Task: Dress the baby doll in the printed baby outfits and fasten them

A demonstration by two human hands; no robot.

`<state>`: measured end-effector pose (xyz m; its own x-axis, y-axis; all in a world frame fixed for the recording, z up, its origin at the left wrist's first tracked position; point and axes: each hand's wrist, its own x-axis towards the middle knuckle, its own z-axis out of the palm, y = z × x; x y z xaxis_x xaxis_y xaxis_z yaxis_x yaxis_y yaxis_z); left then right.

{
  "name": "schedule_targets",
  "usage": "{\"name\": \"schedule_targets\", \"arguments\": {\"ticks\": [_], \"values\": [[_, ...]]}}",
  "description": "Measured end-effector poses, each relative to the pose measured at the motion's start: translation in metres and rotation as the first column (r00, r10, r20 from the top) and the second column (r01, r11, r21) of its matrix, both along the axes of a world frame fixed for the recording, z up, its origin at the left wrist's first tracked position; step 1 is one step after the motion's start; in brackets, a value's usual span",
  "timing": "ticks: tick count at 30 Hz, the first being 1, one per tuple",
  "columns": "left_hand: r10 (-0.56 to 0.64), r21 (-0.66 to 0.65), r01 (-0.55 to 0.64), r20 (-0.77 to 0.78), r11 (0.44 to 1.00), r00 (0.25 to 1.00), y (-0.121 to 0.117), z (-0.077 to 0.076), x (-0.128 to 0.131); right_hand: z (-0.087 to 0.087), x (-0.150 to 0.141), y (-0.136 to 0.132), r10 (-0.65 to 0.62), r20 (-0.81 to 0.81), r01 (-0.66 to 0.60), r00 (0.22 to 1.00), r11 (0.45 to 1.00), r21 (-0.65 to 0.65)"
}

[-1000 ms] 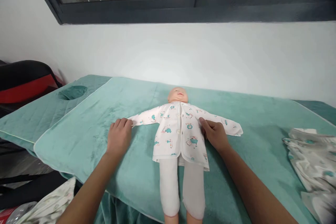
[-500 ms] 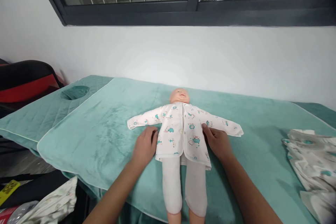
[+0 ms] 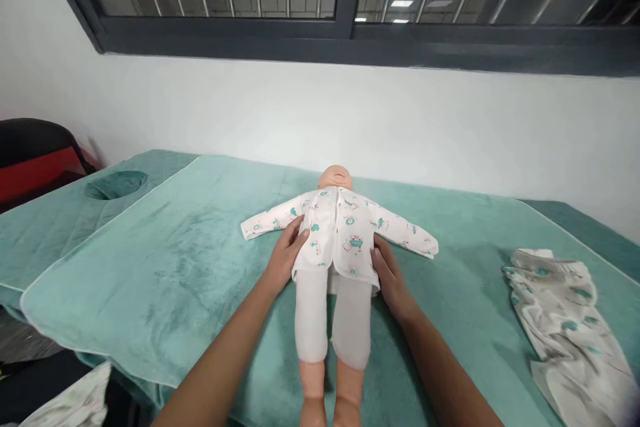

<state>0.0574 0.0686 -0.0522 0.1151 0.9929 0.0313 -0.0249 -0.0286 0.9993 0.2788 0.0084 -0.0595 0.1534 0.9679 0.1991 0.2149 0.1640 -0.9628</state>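
Note:
A baby doll (image 3: 335, 177) lies on its back on the green sheet, its head toward the wall and its arms spread. It wears a white printed jacket (image 3: 350, 227) and white leggings (image 3: 311, 320), with the lower legs bare. My left hand (image 3: 286, 257) grips one side of the doll's torso, thumb and fingertips against the jacket. On the opposite side, my right hand (image 3: 393, 277) holds the torso below the sleeve, its thumb at the jacket's edge. Parts of the fingers are hidden beneath the doll.
White printed trousers (image 3: 565, 320) lie on the bed at the right. The green bed cover (image 3: 150, 267) has a round hole (image 3: 116, 185) at the left. A white wall and a dark window frame (image 3: 225, 37) stand behind. Printed cloth (image 3: 75, 400) lies at the lower left.
Both hands have come in against the doll's sides; the left was beside the jacket and now touches it. The camera view has shifted, bringing more of the doll's legs and the trousers into sight.

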Motion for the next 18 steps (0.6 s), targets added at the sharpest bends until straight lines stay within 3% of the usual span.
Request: {"name": "schedule_targets", "arguments": {"ticks": [6, 11, 14, 16, 18], "values": [[0.016, -0.026, -0.014, 0.052, 1.0, 0.999, 0.02, -0.006, 0.019, -0.002, 0.003, 0.007, -0.014, -0.153, 0.013, 0.988, 1.0, -0.009], [0.113, 0.023, -0.115, 0.079, 0.993, 0.991, 0.017, -0.01, 0.018, -0.003, 0.003, 0.007, -0.053, -0.161, 0.062, 0.986, 0.997, 0.051], [0.1, 0.059, -0.108, 0.114, 0.992, 0.988, 0.011, -0.009, 0.016, -0.012, 0.019, -0.004, -0.21, 0.047, 0.208, 0.977, 0.977, 0.052], [0.084, 0.05, -0.089, 0.107, 0.995, 0.991, 0.009, -0.01, 0.015, -0.019, 0.041, -0.017, -0.366, 0.347, 0.32, 0.864, 0.93, 0.183], [0.12, 0.06, -0.123, 0.059, 0.991, 0.991, 0.009, -0.012, 0.015, -0.023, 0.071, -0.032, -0.508, 0.58, 0.325, 0.637, 0.859, 0.395]]}}
